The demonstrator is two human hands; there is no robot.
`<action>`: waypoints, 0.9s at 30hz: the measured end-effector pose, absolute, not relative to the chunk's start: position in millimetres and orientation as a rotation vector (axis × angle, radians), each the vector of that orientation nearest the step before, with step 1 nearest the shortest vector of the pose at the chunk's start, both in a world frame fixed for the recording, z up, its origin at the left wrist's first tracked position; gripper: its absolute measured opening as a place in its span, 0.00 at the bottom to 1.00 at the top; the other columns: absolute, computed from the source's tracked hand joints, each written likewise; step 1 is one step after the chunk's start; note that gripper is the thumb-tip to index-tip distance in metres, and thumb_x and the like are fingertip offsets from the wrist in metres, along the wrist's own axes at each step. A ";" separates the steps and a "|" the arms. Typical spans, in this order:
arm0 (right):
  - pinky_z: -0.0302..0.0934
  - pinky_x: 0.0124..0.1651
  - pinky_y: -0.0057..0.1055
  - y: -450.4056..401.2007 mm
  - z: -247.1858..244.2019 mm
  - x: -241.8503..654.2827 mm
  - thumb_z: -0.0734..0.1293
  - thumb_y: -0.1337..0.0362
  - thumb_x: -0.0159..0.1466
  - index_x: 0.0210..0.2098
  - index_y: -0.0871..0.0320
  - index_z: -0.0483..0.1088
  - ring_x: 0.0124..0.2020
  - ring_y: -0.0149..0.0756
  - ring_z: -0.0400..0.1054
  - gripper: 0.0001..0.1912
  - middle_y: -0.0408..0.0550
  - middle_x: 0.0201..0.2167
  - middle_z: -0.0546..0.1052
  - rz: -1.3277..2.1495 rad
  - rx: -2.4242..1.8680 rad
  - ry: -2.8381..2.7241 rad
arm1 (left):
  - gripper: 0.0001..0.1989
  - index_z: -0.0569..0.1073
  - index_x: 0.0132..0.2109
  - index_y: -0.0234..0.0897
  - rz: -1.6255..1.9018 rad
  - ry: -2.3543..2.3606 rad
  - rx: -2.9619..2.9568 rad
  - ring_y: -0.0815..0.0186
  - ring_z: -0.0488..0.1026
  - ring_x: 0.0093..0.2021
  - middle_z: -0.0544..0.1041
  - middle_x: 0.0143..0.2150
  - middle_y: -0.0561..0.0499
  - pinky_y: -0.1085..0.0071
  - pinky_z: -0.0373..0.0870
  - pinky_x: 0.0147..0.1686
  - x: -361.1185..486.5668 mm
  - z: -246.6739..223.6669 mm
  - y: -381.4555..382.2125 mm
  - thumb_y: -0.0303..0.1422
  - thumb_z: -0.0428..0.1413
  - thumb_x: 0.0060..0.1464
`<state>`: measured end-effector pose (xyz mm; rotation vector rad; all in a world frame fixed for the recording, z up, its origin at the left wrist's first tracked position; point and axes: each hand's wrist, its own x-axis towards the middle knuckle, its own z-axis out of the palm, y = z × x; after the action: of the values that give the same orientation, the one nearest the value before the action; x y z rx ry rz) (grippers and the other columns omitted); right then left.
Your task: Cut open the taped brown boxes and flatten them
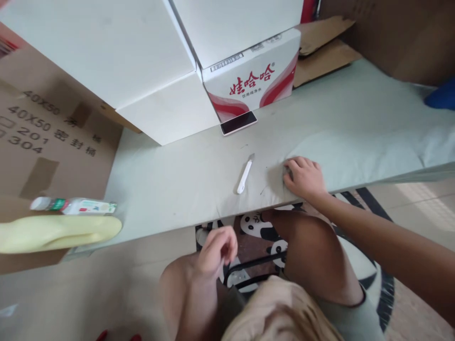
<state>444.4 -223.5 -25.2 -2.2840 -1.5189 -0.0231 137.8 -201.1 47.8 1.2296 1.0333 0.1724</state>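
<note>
A white utility knife (244, 176) lies on the pale green cloth of a long table, its blade end pointing away from me. To its right, my right hand (304, 179) rests palm down near the table's front edge, thumb and index finger apart, fingertips bent onto the cloth. I see nothing held in it. Below the table edge, over my left knee, my left hand (219, 249) is loosely curled and appears to hold nothing. Behind the knife lies a phone-like slab (239, 123) with a dark face and pale rim, against a white and red carton (254, 80).
Large white boxes (106, 42) stand along the back of the table. On the left are a brown carton (53, 118), a plastic bottle (73, 205) and a pale yellow object (60, 232). Cardboard flaps (323, 52) and a blue item (441, 96) are on the right.
</note>
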 end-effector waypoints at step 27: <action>0.66 0.52 0.47 -228.8 -25.4 445.3 0.52 0.53 0.67 0.49 0.61 0.76 0.52 0.56 0.74 0.28 0.62 0.52 0.80 -0.245 -2.580 -1.587 | 0.18 0.66 0.28 0.38 0.722 1.040 1.568 0.72 0.60 0.25 0.63 0.23 0.58 0.71 0.57 0.28 110.0 13.6 -45.9 0.46 0.54 0.59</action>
<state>445.3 -228.8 -25.4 -2.5800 -1.5870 -0.2448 110.0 -45.9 13.6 1.5682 1.0403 0.7224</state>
